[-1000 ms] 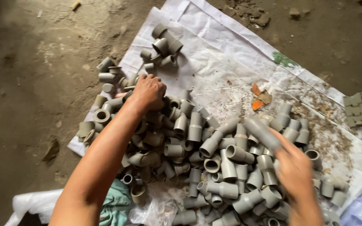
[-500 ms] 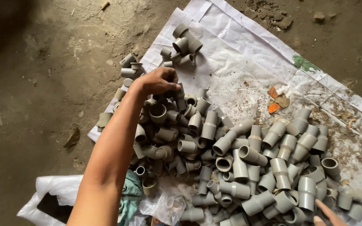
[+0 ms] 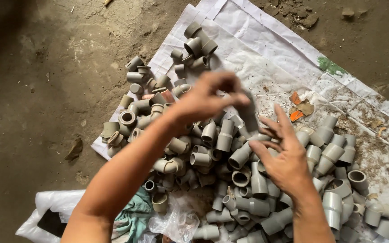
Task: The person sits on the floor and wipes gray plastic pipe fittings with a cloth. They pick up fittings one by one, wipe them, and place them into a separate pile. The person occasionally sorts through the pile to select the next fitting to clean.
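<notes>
We see the left hand (image 3: 208, 99) raised above the heap of grey pipe fittings (image 3: 230, 175), fingers pinched on one blurred grey fitting (image 3: 248, 114). The right hand (image 3: 282, 155) hangs open just beside and below it, fingers spread, holding nothing. Under both lies a white woven sheet (image 3: 253, 54).

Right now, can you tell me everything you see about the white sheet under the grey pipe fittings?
The white sheet looks like woven plastic sacking, creased and spread flat on the dirt floor, running diagonally from upper middle to lower right. It is dirty, with brown grit, orange scraps and a green mark near its far edge. The fittings heap on its near part, some spilling off its left edge.
</notes>
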